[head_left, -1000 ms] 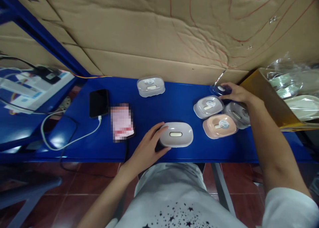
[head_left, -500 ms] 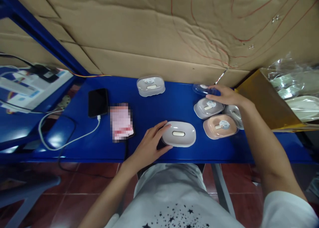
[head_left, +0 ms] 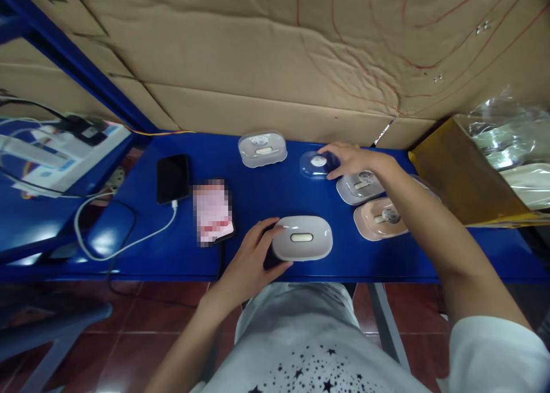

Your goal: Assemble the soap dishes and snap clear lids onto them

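My left hand (head_left: 253,258) grips the left end of a pale grey oval soap dish (head_left: 315,241), thumb at the near side and fingers at the far side. The dish is uncovered and has a cream oval piece in its middle. My right hand (head_left: 358,159) holds a clear plastic lid (head_left: 310,168) with a round sticker, pinched at its right end, above the table behind the dish. To the right, partly under my right arm, are a grey lidded soap dish (head_left: 352,191) and a pink lidded soap dish (head_left: 372,221).
Another lidded grey soap dish (head_left: 263,152) stands at the back by the cardboard wall (head_left: 240,55). A black phone (head_left: 172,178) on a white cable and a phone with a blurred screen (head_left: 212,209) lie left on the blue table (head_left: 258,195). An open carton (head_left: 455,169) holds wrapped pieces at right.
My right hand has brought the clear lid leftward, from behind the lidded dishes toward the middle of the table. My left hand stays on the grey dish, which has barely shifted.
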The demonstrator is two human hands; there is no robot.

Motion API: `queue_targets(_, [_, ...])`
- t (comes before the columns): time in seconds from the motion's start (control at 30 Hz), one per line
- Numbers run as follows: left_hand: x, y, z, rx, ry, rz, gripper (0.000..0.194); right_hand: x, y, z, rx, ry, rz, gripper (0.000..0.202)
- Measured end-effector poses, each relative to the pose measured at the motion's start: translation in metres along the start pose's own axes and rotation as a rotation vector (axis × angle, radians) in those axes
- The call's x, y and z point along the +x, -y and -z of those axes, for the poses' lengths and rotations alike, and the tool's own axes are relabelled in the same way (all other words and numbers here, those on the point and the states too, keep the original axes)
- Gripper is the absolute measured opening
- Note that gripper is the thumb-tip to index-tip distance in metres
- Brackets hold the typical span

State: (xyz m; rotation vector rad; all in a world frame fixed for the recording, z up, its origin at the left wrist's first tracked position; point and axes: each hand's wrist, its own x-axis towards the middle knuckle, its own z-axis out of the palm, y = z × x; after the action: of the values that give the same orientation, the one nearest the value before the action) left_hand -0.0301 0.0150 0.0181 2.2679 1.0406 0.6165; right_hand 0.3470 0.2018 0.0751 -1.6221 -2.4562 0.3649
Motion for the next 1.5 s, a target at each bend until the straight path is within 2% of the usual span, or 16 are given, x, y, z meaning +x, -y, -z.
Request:
queue_targets(0.07, [-0.007,0.000,0.003,-0.012,-0.006,0.028,0.058,-0.004,0.031,-0.012,0.022,0.111,0.030,0.076])
queue_targets(0.13, [-0.013,0.001,0.006,-0.020,-0.008,0.056,0.059,-0.014,0.062,-0.024,0.037,0.143,0.057,0.071])
queue_targets(0.23, [-0.018,0.001,0.007,-0.031,-0.008,0.060,0.062,-0.044,0.098,-0.032,0.001,0.060,0.074,0.059])
queue_targets(0.33, [-0.018,0.001,0.006,-0.069,-0.016,0.064,0.061,-0.080,0.118,-0.025,-0.056,-0.046,0.019,0.056])
queue_targets(0.4, [-0.014,0.001,0.004,-0.098,-0.031,0.074,0.067,-0.096,0.124,-0.017,-0.054,-0.053,-0.015,0.054])
queue_targets(0.47, [-0.007,0.002,0.000,-0.113,-0.055,0.073,0.076,-0.099,0.124,-0.011,-0.032,-0.019,-0.035,0.052])
queue_targets(0.53, [0.000,0.002,-0.003,-0.115,-0.085,0.062,0.083,-0.088,0.117,-0.006,0.001,0.010,-0.033,0.049])
queue_targets(0.7, [0.006,0.002,-0.007,-0.121,-0.107,0.054,0.084,-0.033,0.091,0.018,0.038,0.036,0.070,0.042])
queue_targets(0.77, [0.004,0.003,-0.007,-0.135,-0.104,0.067,0.086,-0.024,0.094,0.031,0.022,0.003,0.076,0.043])
queue_targets(0.83, [0.002,0.004,-0.006,-0.151,-0.111,0.078,0.088,-0.034,0.109,0.035,-0.012,-0.071,0.060,0.048])
queue_targets(0.9, [0.001,0.005,-0.006,-0.179,-0.120,0.079,0.091,-0.062,0.130,0.027,-0.041,-0.169,0.037,0.054])
queue_targets(1.0, [0.002,0.006,-0.006,-0.239,-0.136,0.063,0.094,-0.113,0.158,-0.004,0.067,-0.239,0.065,0.054])
queue_targets(1.1, [0.003,0.008,-0.006,-0.297,-0.136,0.062,0.097,-0.150,0.163,-0.042,0.182,-0.288,0.036,0.050])
queue_targets(1.17, [0.002,0.010,-0.006,-0.324,-0.124,0.066,0.099,-0.161,0.157,-0.061,0.227,-0.296,0.048,0.049])
queue_targets(1.27, [0.001,0.013,-0.007,-0.338,-0.107,0.074,0.095,-0.164,0.146,-0.079,0.271,-0.252,0.135,0.054])
queue_targets(1.5, [0.001,0.017,-0.005,-0.287,-0.087,0.055,0.091,-0.166,0.143,-0.088,0.201,-0.184,0.317,0.075])
